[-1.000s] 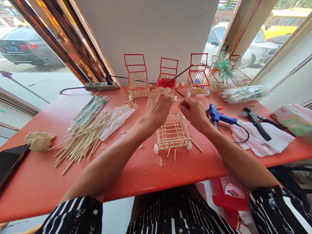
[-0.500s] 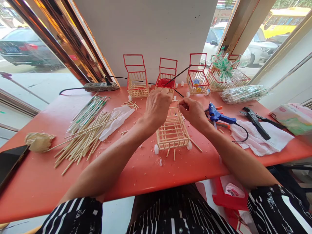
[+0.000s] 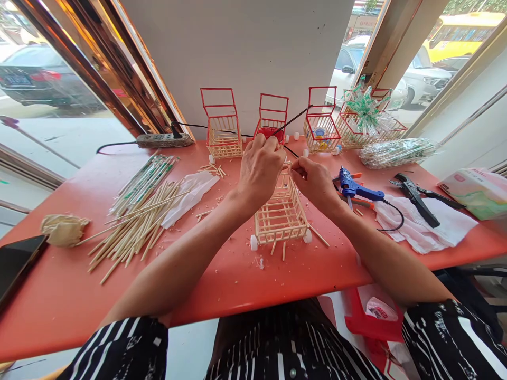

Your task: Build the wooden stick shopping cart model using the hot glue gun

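Head view: the bare cart stands on the table, its far end between the left hand and right hand. Both are curled; what either pinches I cannot tell. Uneven pressure there could spring a thin slat, and the wheels might let the frame roll; loose sticks beside it could snag them. Behind, one red-rimmed cart holds something red, another blue and yellow pieces.
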Demonstrator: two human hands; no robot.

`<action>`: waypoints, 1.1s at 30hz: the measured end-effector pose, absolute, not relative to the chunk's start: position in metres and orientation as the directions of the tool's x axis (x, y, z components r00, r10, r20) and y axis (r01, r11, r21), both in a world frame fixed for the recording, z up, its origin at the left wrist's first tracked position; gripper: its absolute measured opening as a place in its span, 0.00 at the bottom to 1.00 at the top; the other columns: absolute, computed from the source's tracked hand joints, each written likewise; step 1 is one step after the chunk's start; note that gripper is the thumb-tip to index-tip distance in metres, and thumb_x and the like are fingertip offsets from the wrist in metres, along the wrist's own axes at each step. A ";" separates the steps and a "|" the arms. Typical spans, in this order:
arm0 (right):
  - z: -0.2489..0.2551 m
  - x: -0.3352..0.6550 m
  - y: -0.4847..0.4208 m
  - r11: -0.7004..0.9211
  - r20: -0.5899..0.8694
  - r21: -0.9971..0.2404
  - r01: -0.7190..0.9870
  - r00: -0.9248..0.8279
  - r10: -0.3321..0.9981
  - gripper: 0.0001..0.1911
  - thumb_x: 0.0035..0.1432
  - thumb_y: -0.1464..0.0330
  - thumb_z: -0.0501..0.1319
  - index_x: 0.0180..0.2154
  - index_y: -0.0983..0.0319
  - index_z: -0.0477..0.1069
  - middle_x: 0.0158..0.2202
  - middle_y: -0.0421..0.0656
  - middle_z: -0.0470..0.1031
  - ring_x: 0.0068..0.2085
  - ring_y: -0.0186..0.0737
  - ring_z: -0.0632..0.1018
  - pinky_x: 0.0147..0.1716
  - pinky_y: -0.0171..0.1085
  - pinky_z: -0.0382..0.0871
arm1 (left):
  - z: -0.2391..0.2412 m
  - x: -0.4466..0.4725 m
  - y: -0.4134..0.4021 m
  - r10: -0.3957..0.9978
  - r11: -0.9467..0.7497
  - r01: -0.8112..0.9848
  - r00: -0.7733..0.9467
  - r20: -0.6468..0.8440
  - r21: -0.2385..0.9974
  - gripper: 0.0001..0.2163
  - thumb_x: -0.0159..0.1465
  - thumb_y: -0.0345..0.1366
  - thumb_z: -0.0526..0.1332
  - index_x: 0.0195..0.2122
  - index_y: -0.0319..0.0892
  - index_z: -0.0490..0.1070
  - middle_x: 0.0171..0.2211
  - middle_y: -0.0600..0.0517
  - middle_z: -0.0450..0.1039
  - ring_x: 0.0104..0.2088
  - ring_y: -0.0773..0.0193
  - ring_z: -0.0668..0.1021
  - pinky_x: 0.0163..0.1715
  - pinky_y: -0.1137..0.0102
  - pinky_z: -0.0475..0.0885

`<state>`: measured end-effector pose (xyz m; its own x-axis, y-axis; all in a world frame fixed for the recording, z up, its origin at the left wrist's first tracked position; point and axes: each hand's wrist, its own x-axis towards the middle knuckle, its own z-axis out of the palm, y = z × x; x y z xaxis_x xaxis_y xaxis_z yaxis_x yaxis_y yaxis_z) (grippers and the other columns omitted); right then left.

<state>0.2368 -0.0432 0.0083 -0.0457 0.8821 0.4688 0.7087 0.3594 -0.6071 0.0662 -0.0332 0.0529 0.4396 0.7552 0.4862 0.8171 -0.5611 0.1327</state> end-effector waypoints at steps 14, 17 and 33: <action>0.007 0.234 -0.044 0.379 0.510 -0.544 0.749 -0.064 0.858 0.07 0.63 0.70 0.60 0.30 0.59 0.70 0.28 0.41 0.76 0.30 0.37 0.71 0.34 0.37 0.61 | 0.050 0.072 -0.036 0.825 -0.491 0.859 0.406 0.393 0.144 0.13 0.76 0.37 0.58 0.39 0.40 0.81 0.41 0.42 0.83 0.38 0.51 0.82 0.35 0.61 0.70; 0.008 0.233 -0.045 0.376 0.505 -0.556 0.741 -0.058 0.861 0.07 0.63 0.70 0.60 0.31 0.59 0.70 0.28 0.41 0.77 0.30 0.38 0.73 0.35 0.37 0.61 | 0.049 0.071 -0.036 0.825 -0.496 0.850 0.396 0.404 0.179 0.12 0.75 0.35 0.58 0.40 0.42 0.81 0.42 0.43 0.83 0.39 0.52 0.82 0.37 0.62 0.70; 0.009 0.233 -0.045 0.346 0.474 -0.557 0.755 -0.053 0.879 0.07 0.62 0.73 0.60 0.31 0.58 0.70 0.29 0.41 0.78 0.31 0.39 0.74 0.35 0.37 0.63 | 0.046 0.071 -0.034 0.824 -0.493 0.836 0.361 0.437 0.239 0.11 0.71 0.29 0.56 0.40 0.44 0.79 0.43 0.43 0.83 0.39 0.52 0.82 0.37 0.62 0.71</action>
